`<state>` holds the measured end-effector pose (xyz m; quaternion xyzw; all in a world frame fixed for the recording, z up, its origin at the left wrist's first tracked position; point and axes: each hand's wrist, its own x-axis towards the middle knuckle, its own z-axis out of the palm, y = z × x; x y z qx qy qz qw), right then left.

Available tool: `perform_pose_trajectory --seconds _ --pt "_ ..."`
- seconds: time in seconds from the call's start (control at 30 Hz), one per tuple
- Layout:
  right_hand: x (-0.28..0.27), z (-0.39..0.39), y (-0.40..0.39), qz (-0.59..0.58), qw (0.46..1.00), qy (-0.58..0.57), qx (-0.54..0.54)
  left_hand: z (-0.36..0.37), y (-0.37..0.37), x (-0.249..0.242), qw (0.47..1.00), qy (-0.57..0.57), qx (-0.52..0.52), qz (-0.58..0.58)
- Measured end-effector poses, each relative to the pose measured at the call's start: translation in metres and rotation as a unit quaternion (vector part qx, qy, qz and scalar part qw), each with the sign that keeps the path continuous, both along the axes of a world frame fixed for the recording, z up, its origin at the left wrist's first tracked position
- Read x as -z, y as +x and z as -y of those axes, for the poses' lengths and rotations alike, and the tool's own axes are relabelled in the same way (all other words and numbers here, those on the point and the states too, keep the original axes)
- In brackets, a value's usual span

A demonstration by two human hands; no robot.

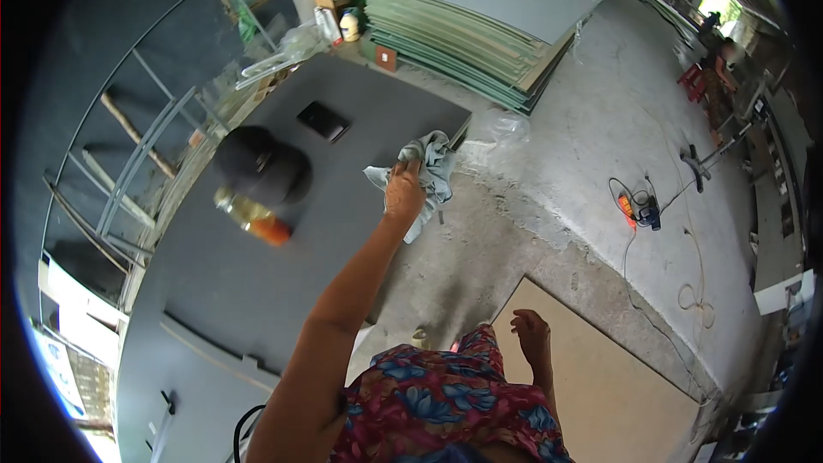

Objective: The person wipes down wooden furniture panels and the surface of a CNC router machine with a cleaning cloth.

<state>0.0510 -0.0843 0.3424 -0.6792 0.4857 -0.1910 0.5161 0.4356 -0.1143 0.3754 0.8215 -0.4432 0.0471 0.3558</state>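
A crumpled pale grey-blue cloth [437, 173] is gripped by my left hand [405, 193] at the right edge of the dark grey tabletop [343, 86]. Part of the cloth hangs over that edge. At my right side hangs my right hand [531, 332], its fingers loosely bent and apart, with nothing visible in it. On the tabletop lie a black phone [323, 121] and a dark cap [261, 165]. Beside the cap is a blurred clear bottle [244, 210] with an orange end.
Beyond the table rises a stack of large boards [480, 34]. A tan board [591, 369] lies on the floor at my right. An orange power strip [627, 208] and cables are on the concrete. A grey strip [214, 347] rests on the table; a person [716, 77] sits far right.
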Motion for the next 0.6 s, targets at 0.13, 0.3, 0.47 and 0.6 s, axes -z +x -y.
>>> perform_pose_trajectory --seconds 0.13,0.3,0.47,0.6 --pt "0.025 0.064 -0.004 0.003 1.000 0.003 -0.016 0.086 0.012 0.001 1.000 -0.005 -0.011 0.011" --pt "0.035 0.191 -0.003 0.005 0.998 -0.044 -0.039 0.189 0.025 0.006 0.999 -0.021 -0.028 0.003" --pt "0.016 0.320 0.006 -0.029 0.992 -0.096 -0.072 0.251 0.037 0.007 0.996 0.020 -0.069 0.045" --pt "-0.006 0.405 0.035 0.007 0.993 -0.074 -0.092 0.274 0.041 0.020 0.994 0.039 -0.099 0.040"
